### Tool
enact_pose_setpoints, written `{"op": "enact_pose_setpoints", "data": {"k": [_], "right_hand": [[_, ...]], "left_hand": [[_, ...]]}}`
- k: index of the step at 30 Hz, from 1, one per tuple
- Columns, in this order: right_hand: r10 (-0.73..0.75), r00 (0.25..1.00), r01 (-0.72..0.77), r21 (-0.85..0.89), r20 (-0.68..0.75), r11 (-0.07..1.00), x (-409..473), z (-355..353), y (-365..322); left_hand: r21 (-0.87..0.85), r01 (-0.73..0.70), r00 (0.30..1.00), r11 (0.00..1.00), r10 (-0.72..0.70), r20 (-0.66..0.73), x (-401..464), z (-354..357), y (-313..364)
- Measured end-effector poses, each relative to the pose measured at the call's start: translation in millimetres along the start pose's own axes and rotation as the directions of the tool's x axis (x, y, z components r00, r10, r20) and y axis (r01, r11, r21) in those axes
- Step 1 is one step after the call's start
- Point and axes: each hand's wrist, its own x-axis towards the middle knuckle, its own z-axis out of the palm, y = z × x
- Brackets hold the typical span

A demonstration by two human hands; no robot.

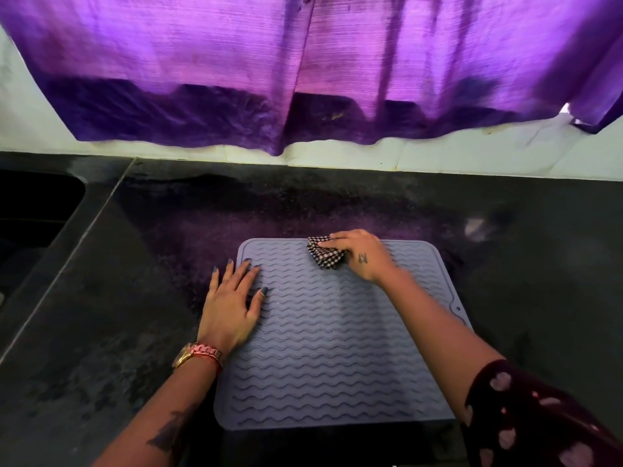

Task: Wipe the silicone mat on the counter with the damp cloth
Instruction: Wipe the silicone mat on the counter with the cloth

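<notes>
Head view shows the silicone mat (337,338), grey-blue with wavy raised ridges and rounded corners, lying flat on the dark counter (111,332), its near edge at the counter's front. At its far edge, the right hand (362,256) presses a folded checked cloth (325,256) onto the ridges, fingers curled over the cloth. The left hand (231,306) lies flat with fingers spread, straddling the mat's left edge. Bare counter surrounds the mat on the left, right and behind. A sink (30,210) sits far left; a purple curtain (303,69) hangs over the back wall.
</notes>
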Motion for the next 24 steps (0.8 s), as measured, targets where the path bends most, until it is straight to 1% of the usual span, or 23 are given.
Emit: {"op": "enact_pose_setpoints", "data": {"k": [2, 3, 4, 7, 10, 11, 12, 13, 14, 15, 16, 17, 18, 19, 21, 22, 24], "right_hand": [[0.057, 0.991, -0.063, -0.046, -0.122, 0.997, -5, -3, 7], [0.1, 0.981, -0.113, -0.069, -0.167, 0.991, -12, 1, 12], [0.142, 0.973, -0.158, -0.077, -0.183, 0.984, -20, 8, 16], [0.211, 0.969, -0.219, -0.048, -0.129, 0.975, -29, 20, 21], [0.186, 0.982, -0.184, 0.071, -0.013, 0.98, -15, 3, 28], [0.171, 0.985, -0.166, 0.14, -0.021, 0.976, -13, -2, 33], [0.185, 0.98, -0.165, 0.218, -0.074, 0.962, -15, -6, 38], [0.231, 0.962, -0.186, 0.271, -0.146, 0.944, -20, -6, 42], [0.275, 0.938, -0.217, 0.26, -0.213, 0.941, -29, -4, 44], [0.296, 0.923, -0.255, 0.186, -0.246, 0.949, -40, 1, 43], [0.295, 0.925, -0.282, 0.084, -0.239, 0.956, -51, 8, 41], [0.295, 0.935, -0.3, 0.002, -0.195, 0.954, -59, 14, 40], [0.296, 0.944, -0.304, -0.038, -0.147, 0.952, -61, 17, 41], [0.292, 0.95, -0.297, -0.033, -0.109, 0.954, -59, 16, 43], [0.281, 0.959, -0.279, 0.038, -0.033, 0.959, -49, 5, 50], [0.275, 0.961, -0.272, 0.081, -0.024, 0.959, -46, -2, 52], [0.274, 0.957, -0.261, 0.133, -0.091, 0.956, -53, -8, 45]], "left_hand": [[-0.007, 0.006, 1.0, 1.0, -0.006, -0.001, 0, 0, 0], [-0.006, 0.009, 1.0, 1.0, -0.009, -0.001, 0, 0, 0], [-0.005, 0.008, 1.0, 1.0, -0.008, 0.002, 0, 0, 0], [-0.006, 0.008, 1.0, 1.0, -0.008, 0.006, 0, 1, 0], [-0.014, 0.01, 1.0, 1.0, -0.01, 0.003, 0, 0, -1], [-0.015, 0.011, 1.0, 1.0, -0.011, -0.001, 0, -1, 0], [-0.017, 0.012, 1.0, 1.0, -0.013, -0.004, -1, -1, 0], [-0.021, 0.014, 1.0, 1.0, -0.014, -0.005, -1, -2, 0], [-0.026, 0.017, 1.0, 1.0, -0.017, -0.004, -1, -2, 0], [-0.027, 0.02, 1.0, 0.999, -0.021, -0.003, -1, -2, 0], [-0.022, 0.022, 1.0, 1.0, -0.022, -0.001, 0, -2, 1], [-0.014, 0.022, 1.0, 1.0, -0.022, 0.004, 0, -2, 1], [-0.007, 0.024, 1.0, 1.0, -0.024, 0.008, 0, -1, 1], [-0.002, 0.026, 1.0, 1.0, -0.026, 0.009, 0, -2, 1], [0.01, 0.029, 1.0, 1.0, -0.029, 0.009, 0, -2, 2], [0.018, 0.03, 1.0, 0.999, -0.03, 0.006, 0, -3, 2], [0.028, 0.036, 0.999, 0.999, -0.036, 0.002, -1, -4, 3]]}}
